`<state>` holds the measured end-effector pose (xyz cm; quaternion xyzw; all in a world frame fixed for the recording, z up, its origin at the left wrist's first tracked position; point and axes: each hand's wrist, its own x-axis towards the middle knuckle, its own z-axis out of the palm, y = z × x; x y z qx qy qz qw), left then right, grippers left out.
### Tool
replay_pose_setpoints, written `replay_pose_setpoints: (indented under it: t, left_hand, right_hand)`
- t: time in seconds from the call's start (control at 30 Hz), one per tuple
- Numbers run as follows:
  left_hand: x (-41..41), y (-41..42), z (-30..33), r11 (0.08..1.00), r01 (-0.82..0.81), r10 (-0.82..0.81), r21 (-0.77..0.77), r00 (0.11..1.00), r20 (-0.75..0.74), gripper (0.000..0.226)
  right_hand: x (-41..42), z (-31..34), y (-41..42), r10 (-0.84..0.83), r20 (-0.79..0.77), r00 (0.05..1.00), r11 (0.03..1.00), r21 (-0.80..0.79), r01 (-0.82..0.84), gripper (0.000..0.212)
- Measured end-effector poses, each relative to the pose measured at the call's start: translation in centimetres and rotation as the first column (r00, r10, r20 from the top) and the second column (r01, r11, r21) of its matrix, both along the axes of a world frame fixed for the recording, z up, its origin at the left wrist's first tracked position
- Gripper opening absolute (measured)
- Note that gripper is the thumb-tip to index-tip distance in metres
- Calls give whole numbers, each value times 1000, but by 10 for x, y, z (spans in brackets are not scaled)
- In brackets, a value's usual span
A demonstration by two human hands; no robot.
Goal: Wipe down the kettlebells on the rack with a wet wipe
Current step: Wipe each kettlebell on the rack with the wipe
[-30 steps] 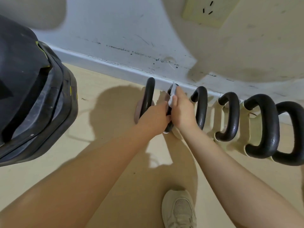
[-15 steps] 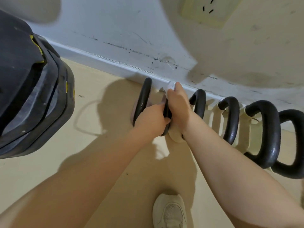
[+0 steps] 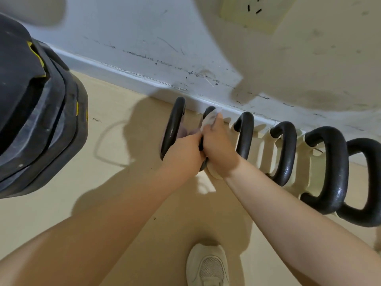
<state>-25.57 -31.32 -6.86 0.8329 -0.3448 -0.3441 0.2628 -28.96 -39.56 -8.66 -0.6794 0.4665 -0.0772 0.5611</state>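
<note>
Nearest the camera, a pale sneaker [image 3: 207, 267] stood on the beige floor [image 3: 115, 195], and two bare forearms reached forward from the bottom corners. No container showed anywhere in view.

Past the arms, a row of kettlebells [image 3: 284, 155] with black handles and cream bodies stood on the floor along the white baseboard [image 3: 127, 76]; whether a rack held them could not be told. The two hands met at the second kettlebell handle [image 3: 208, 110] from the left.

Compared with half a second earlier, the white wipe [image 3: 210, 119] showed more plainly, bunched high on that handle near its top curve, and the right fingers sat a little lower on the handle than before. The left hand had kept its place.

The left hand [image 3: 183, 154] was curled around the lower part of the handle, holding it steady. The right hand [image 3: 219, 145] was wrapped around the same handle just beyond the left one, its fingers pressing the wipe against the metal. The two hands touched each other.

To the left, well apart from the kettlebells, a large black piece of equipment with yellow markings [image 3: 35, 112] filled the edge of the view. Farthest away, the scuffed white wall [image 3: 144, 34] carried a cream power socket [image 3: 255, 13] at the top right.
</note>
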Motion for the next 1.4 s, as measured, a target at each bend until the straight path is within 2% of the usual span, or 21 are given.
replay_pose_setpoints:
  t: [0.1, 0.17, 0.23, 0.33, 0.4, 0.47, 0.5, 0.6, 0.63, 0.67, 0.77, 0.8, 0.87, 0.93, 1.03, 1.1, 1.17, 1.23, 1.33, 1.37, 1.4]
  left_hand:
    - [2, -1, 0, 1000, -2, 2, -17, 1000, -19, 23]
    - [5, 0, 1, 1000, -11, 11, -6, 999, -43, 39]
    - [5, 0, 2, 1000, -12, 12, -2, 998, -62, 41]
    - [7, 0, 2, 999, -46, 47, 9, 988, -149, 36]
    - [8, -1, 2, 998, -56, 59, 20, 983, -173, 26]
    - [8, 1, 1, 998, -67, 69, 16, 982, -176, 18]
    - [8, 3, -2, 996, -93, 94, 15, 977, -190, 20]
    - [7, 10, -9, 976, -213, 218, 50, 951, -220, 22]
    - [5, 11, -10, 971, -231, 239, 62, 946, -217, 20]
    - [5, 11, -11, 970, -236, 245, 68, 946, -212, 19]
    - [3, 9, -10, 970, -235, 243, 64, 948, -207, 19]
    - [3, 9, -10, 971, -230, 238, 61, 950, -204, 18]
    - [2, 10, -9, 972, -227, 233, 54, 952, -198, 16]
    - [2, 12, -10, 971, -236, 240, 46, 950, -199, 17]
    - [-1, 12, -11, 971, -239, 239, 24, 952, -192, 18]
    - [-4, 11, -10, 969, -248, 246, 11, 951, -189, 15]
    - [-3, 11, -10, 964, -266, 261, 4, 945, -197, 16]
    - [-2, 12, -12, 963, -270, 266, 4, 943, -198, 19]
    - [-2, 12, -13, 967, -255, 250, 0, 949, -194, 22]
    - [-2, 11, -14, 968, -250, 245, -2, 950, -195, 23]
    - [-2, 12, -15, 968, -251, 246, -2, 949, -195, 22]
  right_hand:
    - [5, 0, -15, 0, -11, 1000, 1000, -32, -1, 20]
    - [21, 1, -34, 42, -46, 998, 999, 37, -41, 25]
    - [28, 2, -44, 128, -76, 989, 992, 8, -128, 30]
    - [23, 1, -48, 333, -131, 934, 921, -169, -352, 30]
    - [25, 1, -53, 494, -244, 834, 793, -268, -548, 28]
    - [28, 7, -66, 641, -385, 664, 619, -251, -744, 27]
    - [30, 8, -76, 694, -384, 609, 575, -213, -790, 26]
    - [31, 15, -87, 734, -331, 593, 582, -142, -800, 39]
    - [30, 15, -85, 770, -340, 539, 513, -172, -841, 43]
    - [29, 15, -81, 798, -408, 443, 385, -222, -896, 46]
    - [28, 15, -70, 769, -614, 176, -22, -301, -953, 49]
    - [31, 16, -74, 741, -654, 153, -40, -271, -962, 48]
    - [38, 16, -82, 692, -693, 201, 1, -278, -961, 46]
    - [38, 12, -75, 652, -731, 200, -85, -333, -939, 48]
    - [24, 12, -55, 638, -770, 1, -307, -256, -917, 44]
    - [25, 17, -65, 638, -770, -2, -308, -253, -917, 42]
    - [31, 16, -78, 632, -765, 125, -179, -301, -936, 44]
    - [32, 12, -76, 610, -768, 195, -149, -353, -924, 48]
    - [16, 13, -55, 665, -739, 109, -240, -350, -905, 53]
    - [13, 15, -55, 690, -716, 105, -218, -344, -913, 52]
    - [13, 15, -60, 725, -672, 152, -129, -349, -928, 52]
